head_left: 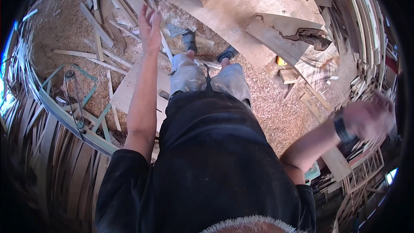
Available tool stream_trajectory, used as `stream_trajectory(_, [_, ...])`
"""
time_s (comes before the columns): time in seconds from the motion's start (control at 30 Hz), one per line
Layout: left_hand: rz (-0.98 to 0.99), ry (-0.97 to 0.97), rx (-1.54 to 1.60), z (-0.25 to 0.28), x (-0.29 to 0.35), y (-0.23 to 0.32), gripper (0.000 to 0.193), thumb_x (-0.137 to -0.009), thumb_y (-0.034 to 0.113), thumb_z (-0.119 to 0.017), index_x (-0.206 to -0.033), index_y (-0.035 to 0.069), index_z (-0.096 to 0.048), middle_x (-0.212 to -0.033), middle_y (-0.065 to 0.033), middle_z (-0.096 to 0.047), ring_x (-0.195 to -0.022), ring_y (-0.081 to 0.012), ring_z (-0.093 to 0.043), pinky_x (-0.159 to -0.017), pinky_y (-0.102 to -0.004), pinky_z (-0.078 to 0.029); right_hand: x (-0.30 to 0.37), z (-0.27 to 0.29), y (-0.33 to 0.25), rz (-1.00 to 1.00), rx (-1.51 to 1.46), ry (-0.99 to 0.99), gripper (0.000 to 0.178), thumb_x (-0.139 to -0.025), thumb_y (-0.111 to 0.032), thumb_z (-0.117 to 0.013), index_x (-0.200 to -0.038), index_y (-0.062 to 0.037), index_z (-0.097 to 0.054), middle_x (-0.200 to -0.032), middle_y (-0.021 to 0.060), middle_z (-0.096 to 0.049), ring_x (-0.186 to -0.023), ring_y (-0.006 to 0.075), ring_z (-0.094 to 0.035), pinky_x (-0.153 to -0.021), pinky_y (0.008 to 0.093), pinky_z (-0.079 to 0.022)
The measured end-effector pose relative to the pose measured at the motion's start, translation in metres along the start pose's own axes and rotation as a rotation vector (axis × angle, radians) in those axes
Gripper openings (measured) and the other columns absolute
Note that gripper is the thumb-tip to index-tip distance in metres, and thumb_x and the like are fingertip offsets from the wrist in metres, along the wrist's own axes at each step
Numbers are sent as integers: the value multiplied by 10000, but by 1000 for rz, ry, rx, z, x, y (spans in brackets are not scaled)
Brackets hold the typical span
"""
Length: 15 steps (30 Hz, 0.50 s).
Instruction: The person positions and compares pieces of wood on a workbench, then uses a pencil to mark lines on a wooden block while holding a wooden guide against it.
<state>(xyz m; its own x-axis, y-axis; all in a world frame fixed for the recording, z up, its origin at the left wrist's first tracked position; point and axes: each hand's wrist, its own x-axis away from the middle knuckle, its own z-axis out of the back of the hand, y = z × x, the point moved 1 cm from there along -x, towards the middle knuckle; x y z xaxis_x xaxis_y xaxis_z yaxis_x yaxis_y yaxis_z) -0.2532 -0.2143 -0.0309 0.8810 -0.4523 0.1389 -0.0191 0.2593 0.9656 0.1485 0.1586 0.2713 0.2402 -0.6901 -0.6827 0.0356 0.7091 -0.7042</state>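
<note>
1. Checking hands first: the left hand [150, 30] is raised in the air near the bench's left part, fingers loosely spread and curled a little, nothing held.
2. The right hand [367, 118] is held out to the side, with a dark wristband [343, 128] worn; it is motion-blurred, so how far its fingers are spread, and whether anything is gripped, cannot be told.
3. The bench [235, 17], a broad light-wood top, is placed ahead of the feet. At its right end a wood slab [276, 30] is seen, its far right edge broken by a dark, ragged hollow; it is touched by neither hand.
4. Below the bench's near right edge, a small wood block [289, 76] and a yellow object [281, 61] are seen.
5. Nearest the left hand in view, loose wood strips [97, 26] are scattered on the floor [276, 116] among shavings. Beyond the right forearm, a light plank [336, 164] is partly covered.
6. Step, as judged: no piece is visibly being worked; the left hand seems between contacts.
7. Next move, as judged: for any piece to be gripped, the left fingers would have to be brought down and closed on an edge; clear footing is called for among the offcuts.
</note>
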Motion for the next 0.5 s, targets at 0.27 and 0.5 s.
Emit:
stream_trajectory(0.27, [443, -572, -551, 84, 102, -148, 695, -965, 403, -709, -1432, -74, -517, -1359, -272, -624, -1237, -327, -641, -1044, -414, -503, 291, 12, 117, -1243, 167, 282, 209, -996, -74, -650, -1194, -19, -687, -979, 56, -703, -788, 138, -646, -692, 280, -542])
stream_trajectory(0.5, [518, -714, -495, 44, 114, -128, 686, -989, 354, -680, -1492, -50, -450, -1437, -267, -566, -1307, -330, -588, -1100, -410, -463, 328, 6, 103, -1151, 286, 58, 223, -978, -92, -670, -1158, 36, -697, -900, 63, -712, -765, 112, -653, -692, 271, -549])
